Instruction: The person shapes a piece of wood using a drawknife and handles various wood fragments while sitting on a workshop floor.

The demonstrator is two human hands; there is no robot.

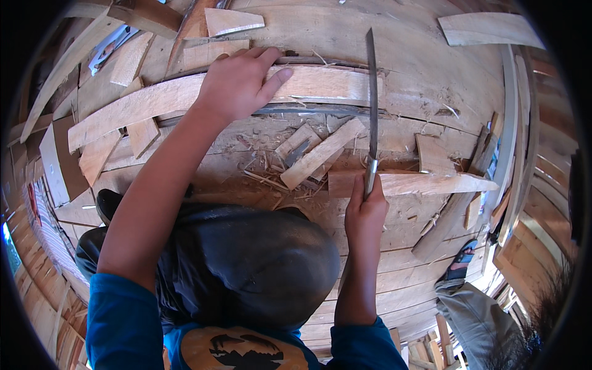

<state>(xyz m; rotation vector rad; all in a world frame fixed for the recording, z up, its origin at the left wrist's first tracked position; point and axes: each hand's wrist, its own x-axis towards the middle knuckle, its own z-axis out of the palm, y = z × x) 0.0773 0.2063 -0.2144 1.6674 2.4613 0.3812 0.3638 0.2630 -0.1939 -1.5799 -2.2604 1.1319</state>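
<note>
Pale wooden floorboards (pixel 401 265), littered with offcuts and thin, light-coloured shavings (pixel 265 179), spread beneath a person in a blue short-sleeved shirt (pixel 123 314) and dark trousers (pixel 265 262); the left hand (pixel 243 83) bears down on a long, pale, flat wooden plank (pixel 154 102), its fingers bent over the far edge and its thumb spread wide to the right; the right hand (pixel 367 203) is wrapped tightly around the grip of a long, narrow, dark-bladed metal knife (pixel 372 111) with a silvery collar, its blade pointing to the far side.

That plank lies crosswise on the far side of the person's knees; the blade passes in front of its right end, though whether metal meets wood cannot be told; small, pale wooden blocks (pixel 143 135) sit by its near left edge.

Between the knees and the plank, a pale, straight wooden strip (pixel 324 153) lies slanted over smaller scraps; a long, pale, tapering wooden board (pixel 425 183) stretches to the right, just beside the right hand.

At far right rests a broad, pale, curved wooden piece (pixel 490 29); at left stands a brown-and-white cardboard box (pixel 54 161); at near right, another person's sandalled foot (pixel 461 259) and khaki trouser leg (pixel 478 314) come into view.
</note>
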